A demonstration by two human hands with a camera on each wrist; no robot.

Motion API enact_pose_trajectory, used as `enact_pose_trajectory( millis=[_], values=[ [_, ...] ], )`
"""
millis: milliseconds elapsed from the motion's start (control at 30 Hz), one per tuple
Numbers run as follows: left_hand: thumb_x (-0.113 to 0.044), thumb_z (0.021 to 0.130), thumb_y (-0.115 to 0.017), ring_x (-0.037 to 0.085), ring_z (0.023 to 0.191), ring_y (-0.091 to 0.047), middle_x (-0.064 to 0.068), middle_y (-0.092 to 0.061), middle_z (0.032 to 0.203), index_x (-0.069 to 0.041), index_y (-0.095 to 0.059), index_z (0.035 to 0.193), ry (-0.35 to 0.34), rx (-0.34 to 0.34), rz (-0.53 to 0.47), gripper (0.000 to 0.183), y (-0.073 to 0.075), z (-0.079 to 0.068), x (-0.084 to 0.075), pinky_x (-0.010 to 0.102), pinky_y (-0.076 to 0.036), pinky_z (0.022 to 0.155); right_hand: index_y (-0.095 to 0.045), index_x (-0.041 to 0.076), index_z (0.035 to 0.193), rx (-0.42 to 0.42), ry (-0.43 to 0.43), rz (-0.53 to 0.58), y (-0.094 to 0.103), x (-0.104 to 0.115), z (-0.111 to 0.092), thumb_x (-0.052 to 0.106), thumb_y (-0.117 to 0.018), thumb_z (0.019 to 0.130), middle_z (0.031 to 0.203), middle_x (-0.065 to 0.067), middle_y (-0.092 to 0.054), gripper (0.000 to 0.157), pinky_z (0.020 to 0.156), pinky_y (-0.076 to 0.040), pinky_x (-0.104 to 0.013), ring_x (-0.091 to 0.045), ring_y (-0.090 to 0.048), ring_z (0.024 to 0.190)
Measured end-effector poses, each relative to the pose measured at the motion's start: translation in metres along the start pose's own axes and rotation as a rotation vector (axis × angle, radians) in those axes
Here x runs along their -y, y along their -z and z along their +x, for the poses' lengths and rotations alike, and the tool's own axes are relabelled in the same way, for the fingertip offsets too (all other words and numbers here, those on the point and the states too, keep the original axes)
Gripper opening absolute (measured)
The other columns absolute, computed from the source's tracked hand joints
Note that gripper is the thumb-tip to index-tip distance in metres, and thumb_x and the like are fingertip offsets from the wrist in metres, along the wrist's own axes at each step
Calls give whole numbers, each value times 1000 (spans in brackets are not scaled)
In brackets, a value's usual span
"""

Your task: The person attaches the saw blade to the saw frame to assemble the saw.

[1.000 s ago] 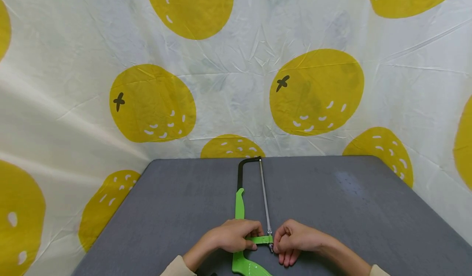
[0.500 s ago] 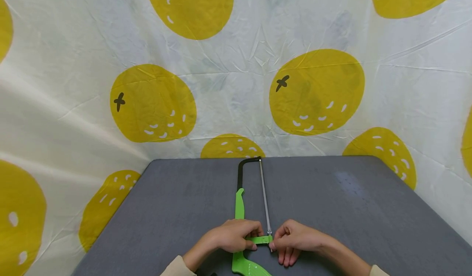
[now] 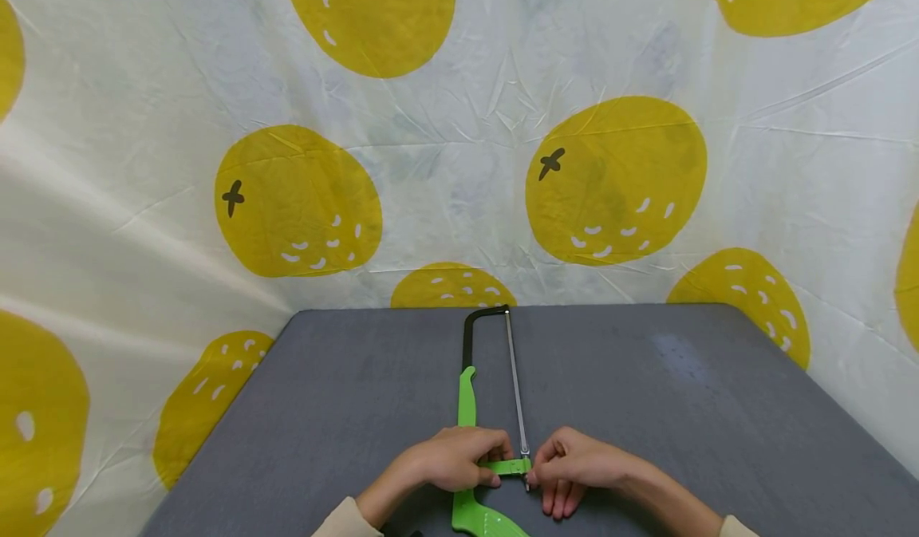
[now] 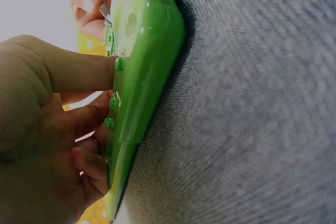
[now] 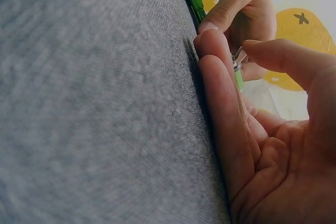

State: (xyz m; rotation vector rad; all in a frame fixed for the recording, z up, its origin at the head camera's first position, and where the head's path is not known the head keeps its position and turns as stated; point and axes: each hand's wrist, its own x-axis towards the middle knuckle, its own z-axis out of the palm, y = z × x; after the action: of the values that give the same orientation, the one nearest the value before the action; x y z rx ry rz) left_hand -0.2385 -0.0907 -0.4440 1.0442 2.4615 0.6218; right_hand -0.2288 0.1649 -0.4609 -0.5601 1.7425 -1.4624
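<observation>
A hacksaw (image 3: 467, 401) lies flat on the table, its black frame end pointing away and its green handle toward me. Its silver blade (image 3: 514, 381) runs along the right side. My left hand (image 3: 459, 457) grips the green frame near the crosspiece (image 3: 511, 467), thumb and fingers on either side. At the blade's near end, my right hand (image 3: 585, 465) pinches a small metal wing nut (image 5: 237, 65) with thumb and index finger. In the right wrist view, the other right fingers (image 5: 223, 106) lie low against the table. Part of the wing nut is hidden by the fingers.
The grey table (image 3: 359, 385) has a pale patch (image 3: 678, 355) at the right. Behind and beside it hangs a white cloth (image 3: 452, 194) printed with yellow fruit. A small dark object (image 3: 416, 534) shows at the bottom edge of the head view.
My right thumb has pushed forward from a curled-back position over the wing nut, then drawn back slightly. The left hand and hacksaw have stayed in place.
</observation>
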Motion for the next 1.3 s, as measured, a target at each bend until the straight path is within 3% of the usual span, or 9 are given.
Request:
enact_pose_trajectory(
  millis=[600,1033,1300],
  values=[
    [-22,96,-74,-3,74,-54,-17,-61,90,-27,-64,111,-18,19,-14,18,1,0,0,19,-45,70,-71,-10,105,56,5,33,4,2,-4,9,-54,95,74,1,-74,27,56,-57,-21,-3,-71,64],
    [-22,96,-74,-2,74,-54,-17,-62,90,-27,-64,111,-5,22,-29,18,0,-1,0,20,-44,70,-68,-15,104,54,21,27,2,-1,-3,5,-54,92,73,1,-73,27,56,-57,-21,-3,-71,64],
    [-23,96,-74,-3,75,-54,-18,-61,90,-28,-64,111,-13,23,-19,18,-2,1,4,20,-45,70,-69,-11,102,52,20,40,2,-2,-2,4,-55,92,72,1,-73,22,55,-56,-20,-2,-70,63]
  ],
)
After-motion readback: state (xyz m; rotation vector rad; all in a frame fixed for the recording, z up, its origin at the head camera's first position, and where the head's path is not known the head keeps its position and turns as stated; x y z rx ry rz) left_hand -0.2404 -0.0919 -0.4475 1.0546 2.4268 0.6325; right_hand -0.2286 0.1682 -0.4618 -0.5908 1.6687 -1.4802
